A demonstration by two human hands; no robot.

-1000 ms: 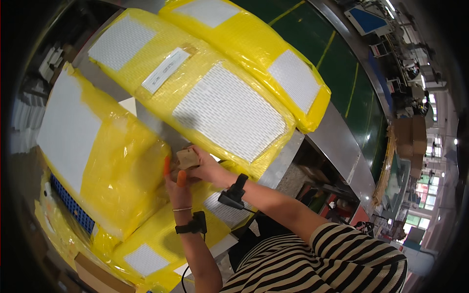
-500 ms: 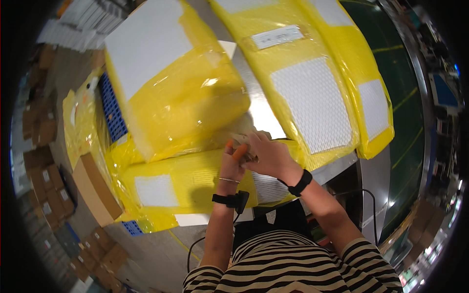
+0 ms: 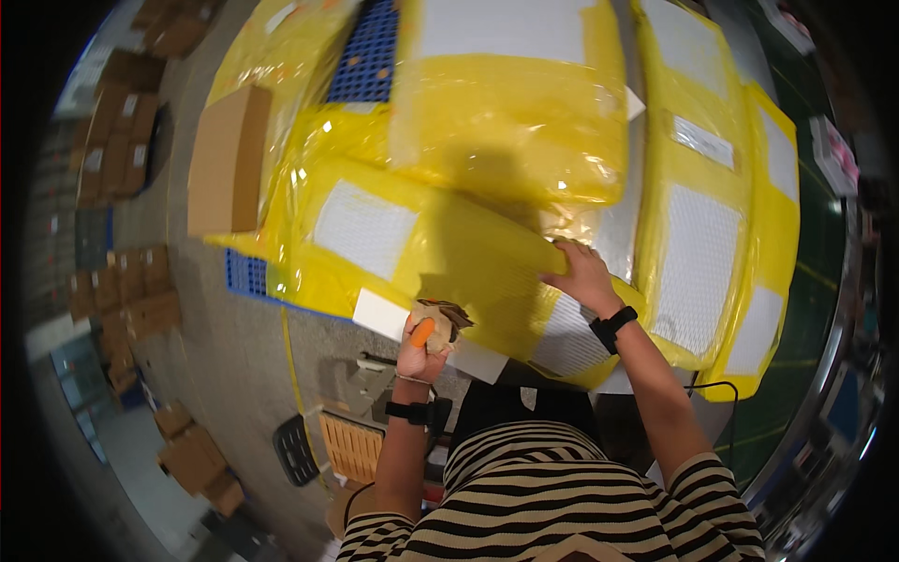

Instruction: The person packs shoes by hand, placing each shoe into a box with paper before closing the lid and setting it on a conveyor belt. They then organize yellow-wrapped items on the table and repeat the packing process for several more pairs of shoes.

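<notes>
Near pack (image 3: 482, 234): one, long and flat, in yellow film. It lies in front of the wearer, long axis slanting from upper left to lower right. From the left hand (image 3: 419, 354) it lies ahead and to the right; the right hand (image 3: 588, 279) is the nearer, set over its right-hand part, toward the far edge.

Right hand: one, bare, palm down, thumb and fingers spread, nothing seen in its grasp. How firmly it bears on the film, I cannot tell.

Left hand: one, thumb folded over, pinching the brown paper (image 3: 449, 323) just off the near edge. An orange finger cover (image 3: 422, 332) shows on it.

Brown paper: small, matt, several layers, ragged dark edges; count unclear.

Film on near pack: thin, glossy, creased; white dimpled patches show at both ends.

White card (image 3: 379, 315): flat, smooth, jutting out beside the left hand.

Large pack (image 3: 510, 117): one, blocky, beyond the near pack, glossy yellow with a plain white top.

Side packs (image 3: 695, 253): two, long, side by side at the right, white patches under film.

Table (image 3: 615, 229): grey metal, dull sheen.

Carton (image 3: 228, 164): one, plain brown, at the left.
</notes>
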